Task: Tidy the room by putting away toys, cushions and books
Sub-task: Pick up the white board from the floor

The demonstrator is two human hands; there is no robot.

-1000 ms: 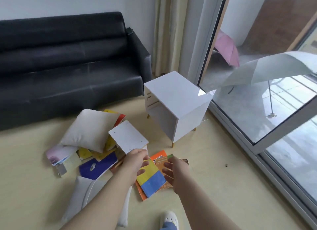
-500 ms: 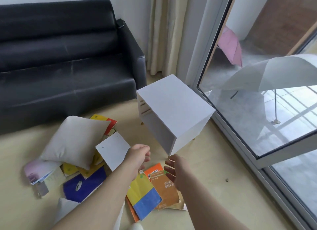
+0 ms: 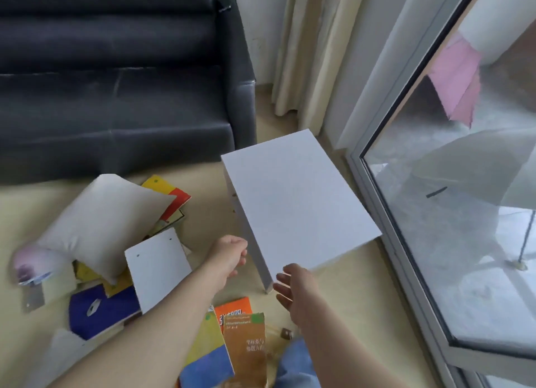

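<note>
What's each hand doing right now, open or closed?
Left hand: closed, fingers curled, nothing seen in it, beside the white cabinet.
Right hand: open, fingers spread, holding nothing.

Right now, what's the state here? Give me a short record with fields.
white cabinet: upright on the floor, beside the glass door
left hand: fingers curled, holding nothing, beside the cabinet's side
right hand: open, fingers spread, by the cabinet's near corner
clutter: pale cushion, white panel, orange book, blue book
black sofa: behind the pile
</note>
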